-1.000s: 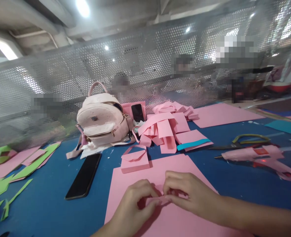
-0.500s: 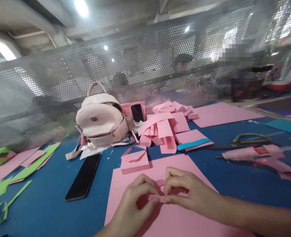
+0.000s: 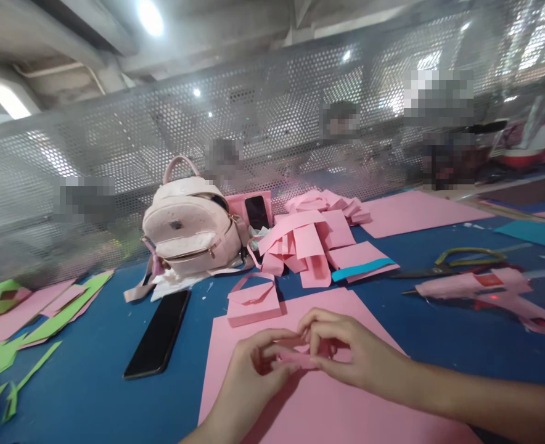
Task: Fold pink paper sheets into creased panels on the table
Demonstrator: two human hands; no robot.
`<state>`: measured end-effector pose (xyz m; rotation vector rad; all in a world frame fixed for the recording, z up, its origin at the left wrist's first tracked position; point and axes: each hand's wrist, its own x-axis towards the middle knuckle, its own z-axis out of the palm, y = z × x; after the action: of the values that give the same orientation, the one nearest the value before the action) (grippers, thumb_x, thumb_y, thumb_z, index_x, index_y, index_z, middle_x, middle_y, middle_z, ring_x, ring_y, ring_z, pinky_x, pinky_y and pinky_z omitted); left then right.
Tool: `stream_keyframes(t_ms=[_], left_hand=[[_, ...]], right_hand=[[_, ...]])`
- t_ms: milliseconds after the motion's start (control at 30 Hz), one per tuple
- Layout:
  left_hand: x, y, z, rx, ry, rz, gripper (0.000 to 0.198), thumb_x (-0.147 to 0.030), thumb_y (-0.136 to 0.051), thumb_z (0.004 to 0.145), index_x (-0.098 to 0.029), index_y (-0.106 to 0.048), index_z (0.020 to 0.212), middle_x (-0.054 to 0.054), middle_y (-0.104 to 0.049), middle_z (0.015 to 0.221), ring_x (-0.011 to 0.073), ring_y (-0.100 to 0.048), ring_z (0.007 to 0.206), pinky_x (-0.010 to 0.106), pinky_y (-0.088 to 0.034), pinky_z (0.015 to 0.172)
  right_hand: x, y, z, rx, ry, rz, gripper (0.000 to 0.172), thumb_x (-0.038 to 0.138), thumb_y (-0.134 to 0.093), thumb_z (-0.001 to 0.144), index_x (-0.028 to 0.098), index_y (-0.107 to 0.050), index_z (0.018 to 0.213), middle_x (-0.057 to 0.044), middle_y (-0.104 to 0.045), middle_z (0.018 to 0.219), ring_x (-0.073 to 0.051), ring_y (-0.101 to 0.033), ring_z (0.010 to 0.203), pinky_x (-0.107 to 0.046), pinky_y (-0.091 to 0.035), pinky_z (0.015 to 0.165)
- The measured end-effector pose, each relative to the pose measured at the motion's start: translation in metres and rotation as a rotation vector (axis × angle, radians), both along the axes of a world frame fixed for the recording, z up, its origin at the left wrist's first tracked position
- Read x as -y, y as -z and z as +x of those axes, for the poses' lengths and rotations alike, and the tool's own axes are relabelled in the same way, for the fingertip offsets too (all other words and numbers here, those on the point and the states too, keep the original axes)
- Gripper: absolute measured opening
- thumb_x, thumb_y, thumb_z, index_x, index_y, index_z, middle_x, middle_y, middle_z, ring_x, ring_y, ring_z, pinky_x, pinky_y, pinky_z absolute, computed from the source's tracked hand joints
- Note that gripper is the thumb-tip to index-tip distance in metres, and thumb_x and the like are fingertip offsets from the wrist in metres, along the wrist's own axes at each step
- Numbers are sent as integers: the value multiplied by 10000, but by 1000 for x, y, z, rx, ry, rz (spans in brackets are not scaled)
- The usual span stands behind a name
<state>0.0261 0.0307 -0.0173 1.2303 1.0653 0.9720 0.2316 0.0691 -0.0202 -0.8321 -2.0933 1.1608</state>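
Note:
Both my hands pinch a small folded piece of pink paper (image 3: 295, 358) above a large pink paper sheet (image 3: 337, 404). My left hand (image 3: 256, 370) grips its left end between thumb and fingers. On the other end, my right hand (image 3: 341, 348) is closed, its fingertips almost meeting those of the left. Much of the piece is hidden behind the fingers. Just beyond my hands, a small pink paper bag (image 3: 254, 303) with a strip handle rests on the sheet's far edge.
On the blue table lie a black phone (image 3: 158, 336), a pink glue gun (image 3: 489, 293) and scissors (image 3: 457, 262). Pink paper pieces (image 3: 307, 243) are heaped beside a pale backpack (image 3: 192, 225). Green paper strips (image 3: 66, 314) lie left. Behind stands a perforated metal screen (image 3: 272, 117).
My right hand has shifted slightly left and up, and its fingers now touch or nearly touch the left hand's. The left fingers have stretched further over the pink paper piece.

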Motion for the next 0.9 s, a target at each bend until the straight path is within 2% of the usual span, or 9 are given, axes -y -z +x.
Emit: stream_keyframes(t_ms=[100,233,333,433,533,700,900], left_hand=[[1,1,2,47,-14,-20,333,-352,-822,740,-128,-715,962,95,-775,760,218,-755,723,278,-565,706],[0,6,3,49,-28,-51,367,-430,-845,710,-108,-735,847,107,-763,702,219,-753,675,265,-563,667],[-2,5,1,27,-18,-43,376,-455,-836,723,-102,-736,804,128,-764,705,219,-754,677,250,-550,643],[-2,5,0,27,-37,-52,397,-467,-851,701,-102,-725,793,136,-761,691,228,-753,658,255,-549,613],[-2,5,-1,31,-52,-52,409,-472,-860,686,-101,-718,784,142,-762,696,231,-749,645,271,-561,621],[-1,4,2,-4,-56,-12,421,-490,-842,702,-93,-726,784,142,-763,714,207,-745,666,246,-551,636],[-1,3,3,-2,-80,-71,416,-479,-864,659,-105,-725,774,123,-755,676,178,-714,616,225,-535,579]], right_hand=[[-1,2,-3,42,20,-56,174,299,-653,887,196,-598,758,3,-594,811,-135,-535,715,-252,-425,652],[0,5,-2,100,44,-87,240,392,-655,889,194,-613,760,13,-584,737,-137,-497,682,-258,-391,624],[0,7,0,79,76,-126,129,316,-681,850,207,-616,871,22,-598,793,-129,-484,691,-246,-386,626],[0,4,1,60,78,-145,233,233,-719,774,219,-638,992,21,-634,869,-124,-480,699,-236,-368,613],[2,-1,2,104,54,-159,84,252,-674,824,204,-697,889,20,-663,771,-121,-475,666,-244,-337,597],[2,-1,2,69,64,-245,71,227,-662,814,187,-709,849,4,-690,719,-135,-540,666,-242,-352,580],[1,-1,1,51,79,-284,85,185,-673,774,171,-714,847,-16,-716,732,-157,-620,692,-235,-399,597]])
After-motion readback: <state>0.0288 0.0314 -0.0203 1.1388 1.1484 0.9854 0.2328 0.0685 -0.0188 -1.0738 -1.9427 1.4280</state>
